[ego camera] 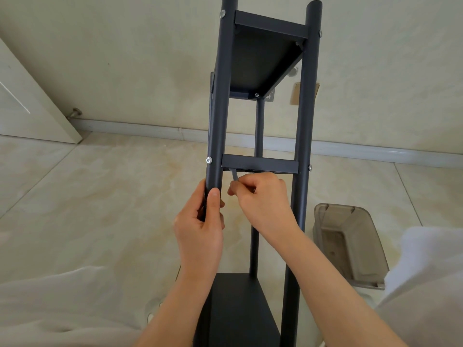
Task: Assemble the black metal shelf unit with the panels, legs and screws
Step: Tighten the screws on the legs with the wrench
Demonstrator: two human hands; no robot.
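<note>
Open gap between left leg (217,96) and right leg (304,121), bounded at 12 o'clock by upper shelf (260,63); middle shelf (260,163) and rear leg (259,126) obstruct. Bin (350,244) at 4 o'clock

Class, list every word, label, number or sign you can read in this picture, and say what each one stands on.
None can be read. The shelf unit, plastic bin, door and wall show no legible text. A small tan plate on the wall shows no readable marking.
</note>
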